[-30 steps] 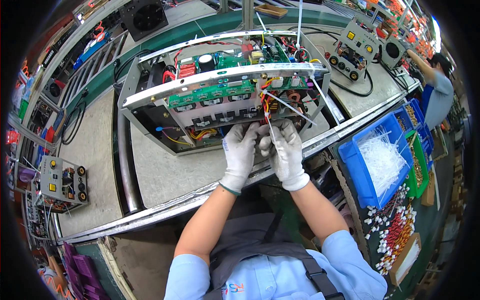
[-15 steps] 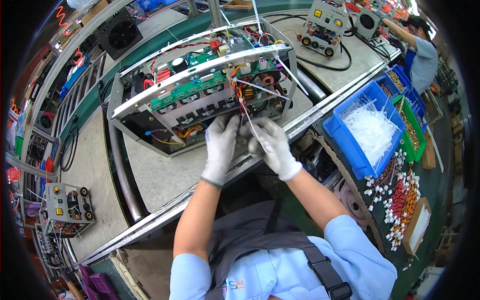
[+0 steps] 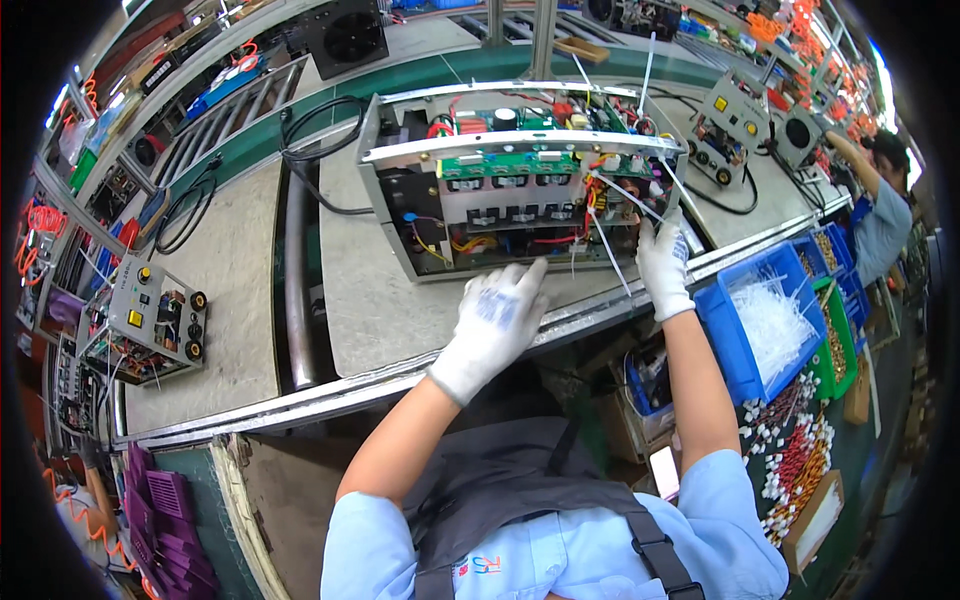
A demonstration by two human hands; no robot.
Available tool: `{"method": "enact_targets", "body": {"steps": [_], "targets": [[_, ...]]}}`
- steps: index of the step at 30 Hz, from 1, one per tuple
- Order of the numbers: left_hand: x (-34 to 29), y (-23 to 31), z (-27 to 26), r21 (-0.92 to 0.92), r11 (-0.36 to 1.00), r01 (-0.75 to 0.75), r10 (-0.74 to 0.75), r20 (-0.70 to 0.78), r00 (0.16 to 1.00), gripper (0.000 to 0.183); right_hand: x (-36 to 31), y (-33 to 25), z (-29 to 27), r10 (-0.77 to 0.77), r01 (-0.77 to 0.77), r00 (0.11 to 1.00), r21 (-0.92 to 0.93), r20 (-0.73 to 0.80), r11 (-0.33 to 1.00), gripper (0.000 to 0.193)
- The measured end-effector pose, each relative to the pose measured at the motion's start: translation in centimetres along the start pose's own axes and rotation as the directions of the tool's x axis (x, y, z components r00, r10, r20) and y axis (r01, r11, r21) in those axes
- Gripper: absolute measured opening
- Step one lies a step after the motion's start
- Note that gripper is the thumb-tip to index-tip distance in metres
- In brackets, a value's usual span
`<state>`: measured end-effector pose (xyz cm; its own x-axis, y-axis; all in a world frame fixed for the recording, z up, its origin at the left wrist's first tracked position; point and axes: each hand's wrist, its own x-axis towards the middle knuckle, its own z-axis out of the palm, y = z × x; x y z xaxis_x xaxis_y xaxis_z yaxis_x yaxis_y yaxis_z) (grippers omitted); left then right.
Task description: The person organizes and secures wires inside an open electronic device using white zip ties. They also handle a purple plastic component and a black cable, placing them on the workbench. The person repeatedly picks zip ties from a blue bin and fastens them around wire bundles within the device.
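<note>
An open metal welding-machine chassis [image 3: 520, 150] with green circuit boards and coloured wires stands upright on a grey board. Long white cable ties [image 3: 608, 250] stick out from its wire bundles. My left hand [image 3: 497, 312], in a white glove, is open at its lower front edge, fingers stretched out; whether they touch the metal I cannot tell. At the right end, my gloved right hand [image 3: 664, 268] is closed around the front corner of the chassis, thumb to the front; some fingertips are hidden.
Blue bin [image 3: 735, 345] of white cable ties and a green bin [image 3: 838, 375] of small parts stand right. Smaller grey machines [image 3: 158, 315] sit at left and at back right [image 3: 728, 125]. A black cable [image 3: 325, 175] loops behind the chassis. A co-worker [image 3: 880, 215] is far right.
My hands have moved apart from the wires and cable tie at the chassis's front. The right went to the chassis's right end, the left below its front edge. The view has turned.
</note>
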<state>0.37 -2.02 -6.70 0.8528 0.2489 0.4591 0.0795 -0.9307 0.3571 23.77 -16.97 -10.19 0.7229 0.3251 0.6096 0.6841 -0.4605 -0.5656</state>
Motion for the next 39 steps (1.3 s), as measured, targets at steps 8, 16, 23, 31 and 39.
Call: {"method": "enact_targets", "body": {"steps": [8, 16, 23, 31, 39], "targets": [[-9.4, -7.1, -9.0, -0.061, 0.992, 0.108, -0.123, -0.463, 0.878, 0.043, -0.8, -1.2, 1.2, 0.093, -0.147, 0.972, 0.252, 0.214, 0.957, 0.045], [-5.5, -8.5, -14.3, 0.058, 0.993, 0.099, -0.041, -0.629, 0.777, 0.062, -6.0, -8.5, 1.7, 0.067, -0.159, 0.965, 0.364, 0.255, 0.918, 0.045], [-6.7, -11.8, -15.8, -0.144, 0.973, 0.179, -0.229, -0.638, 0.735, 0.068, -6.3, -10.5, 2.8, -0.062, -0.079, 0.946, 0.412, 0.318, 0.908, 0.045], [-4.9, -12.5, -11.3, -0.820, 0.541, 0.190, -0.805, -0.438, 0.400, 0.076, 2.5, -12.0, 5.9, 0.102, -0.467, 0.859, 0.685, 0.502, 0.559, 0.069], [3.2, -25.2, -12.8, -0.453, 0.807, 0.380, -0.584, -0.507, 0.634, 0.088, -0.6, -13.1, 10.5, 0.159, -0.530, 0.847, 0.787, 0.507, 0.317, 0.059]]}}
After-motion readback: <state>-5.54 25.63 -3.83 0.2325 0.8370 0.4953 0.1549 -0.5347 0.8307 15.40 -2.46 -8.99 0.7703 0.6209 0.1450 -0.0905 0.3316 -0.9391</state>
